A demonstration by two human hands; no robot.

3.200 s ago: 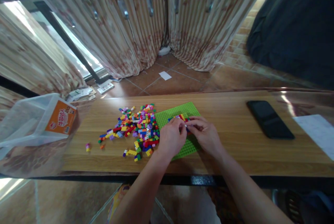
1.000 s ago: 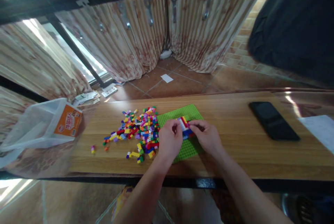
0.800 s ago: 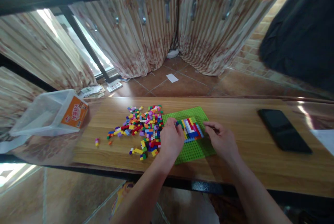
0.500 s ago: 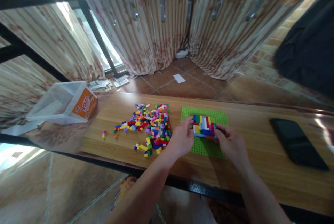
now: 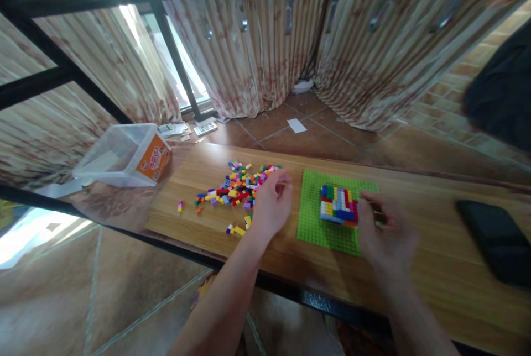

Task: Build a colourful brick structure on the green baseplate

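Bricks loose on tabletop; L hand now off build, over bricks' R side, fingers curled, grip unclear; build on green baseplate, so w/o L support; R hand blurred by build's R edge, can't tell if fingers shut.

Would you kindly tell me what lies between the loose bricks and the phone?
In the head view: the green baseplate with the brick build, then the right hand.

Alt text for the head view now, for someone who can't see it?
A multicoloured brick build sits on a green baseplate, the right hand, blurred, at its right. The left hand is by the loose bricks; a black phone lies far right on the wooden table.
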